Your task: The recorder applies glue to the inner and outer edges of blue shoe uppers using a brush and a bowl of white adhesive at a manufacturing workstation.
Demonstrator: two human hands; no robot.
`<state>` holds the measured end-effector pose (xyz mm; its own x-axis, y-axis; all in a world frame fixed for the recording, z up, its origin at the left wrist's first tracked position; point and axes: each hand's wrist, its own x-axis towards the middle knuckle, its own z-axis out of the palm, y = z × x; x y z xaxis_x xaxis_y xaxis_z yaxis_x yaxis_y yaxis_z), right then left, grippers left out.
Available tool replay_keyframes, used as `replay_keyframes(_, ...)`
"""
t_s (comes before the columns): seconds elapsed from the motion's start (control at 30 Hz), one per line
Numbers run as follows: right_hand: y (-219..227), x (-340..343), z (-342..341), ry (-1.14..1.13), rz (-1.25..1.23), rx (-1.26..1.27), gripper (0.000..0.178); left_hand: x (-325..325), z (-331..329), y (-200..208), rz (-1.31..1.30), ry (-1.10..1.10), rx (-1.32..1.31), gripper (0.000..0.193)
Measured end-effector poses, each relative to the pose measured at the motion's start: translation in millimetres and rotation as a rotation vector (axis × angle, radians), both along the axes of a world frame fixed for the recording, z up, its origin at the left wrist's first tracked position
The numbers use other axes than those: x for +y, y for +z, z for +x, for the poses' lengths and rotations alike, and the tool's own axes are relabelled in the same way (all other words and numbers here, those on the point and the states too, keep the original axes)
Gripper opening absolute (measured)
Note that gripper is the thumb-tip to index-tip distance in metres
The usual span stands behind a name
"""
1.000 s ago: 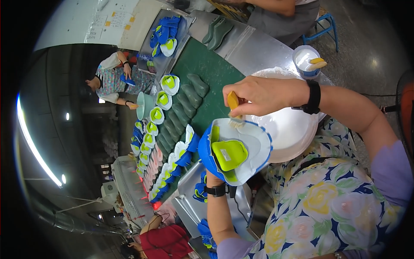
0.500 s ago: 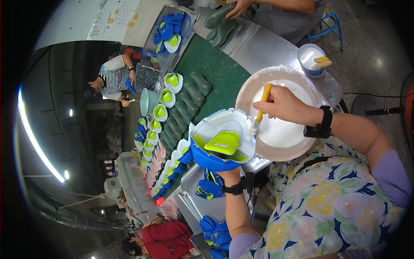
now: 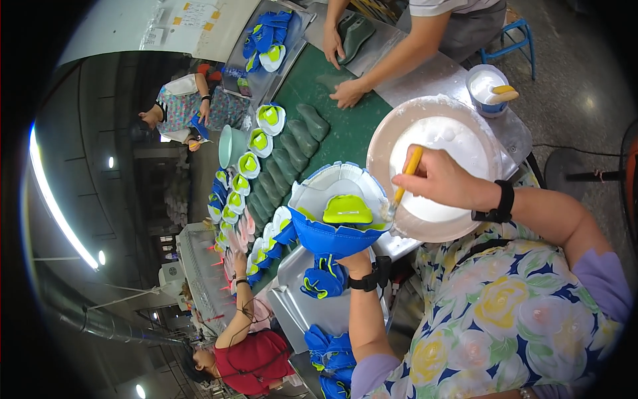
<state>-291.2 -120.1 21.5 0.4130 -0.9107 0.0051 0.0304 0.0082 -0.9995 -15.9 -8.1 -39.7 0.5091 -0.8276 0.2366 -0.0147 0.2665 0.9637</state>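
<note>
My left hand (image 3: 359,263) grips a blue shoe upper (image 3: 335,238) from below, its fingers mostly hidden beneath it. The upper's pale lining edge faces up and flares outward, with a bright yellow-green piece (image 3: 348,209) inside. Pinched in my right hand (image 3: 440,181) is a brush (image 3: 411,169) with a yellow handle. Its whitish bristles meet the right rim of the upper's lining. Beyond and under my right hand stands a wide beige basin (image 3: 380,136) of white liquid (image 3: 438,136).
A small bucket (image 3: 488,110) with a yellow-handled brush stands behind the basin. Green shoe lasts (image 3: 302,139) and several uppers (image 3: 260,142) line the green belt (image 3: 319,100). A co-worker's hands (image 3: 347,93) reach over its far side; another person in red (image 3: 249,359) reaches in at lower left.
The upper has tilted in my left hand, and the brush has shifted slightly down along its rim. Across the belt, a co-worker's hands have spread onto it; the person in red has stretched an arm forward.
</note>
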Motion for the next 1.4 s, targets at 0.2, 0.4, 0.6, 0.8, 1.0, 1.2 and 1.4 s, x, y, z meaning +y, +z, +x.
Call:
replay_keyframes(0.2,10,1,-15,0.119,-0.088,-0.019,0.025,1,0,6,-0.045,-0.055,0.199,0.044)
replay_keyframes(0.4,24,-19,-11,0.204,-0.946,0.149,0.022,-15,-24,33,0.354,-0.187,0.239,0.043)
replay_keyframes(0.6,27,-1,6,0.625,-1.306,0.575,0.017,-12,-54,17,0.459,-0.698,0.625,0.048)
replay_keyframes(0.8,40,-25,-20,0.288,-1.099,0.094,0.017,-4,-66,10,0.476,-0.633,0.977,0.048)
replay_keyframes(1.0,40,-14,10,0.305,-1.045,-0.274,0.015,-6,-86,19,0.527,-0.647,1.055,0.049)
replay_keyframes(1.2,26,-38,-2,0.338,-0.878,0.010,0.018,-13,-92,20,0.556,-0.604,1.100,0.050)
replay_keyframes(1.4,24,-48,-10,0.320,-0.886,-0.001,0.018,-23,-101,10,0.500,-0.833,1.174,0.057)
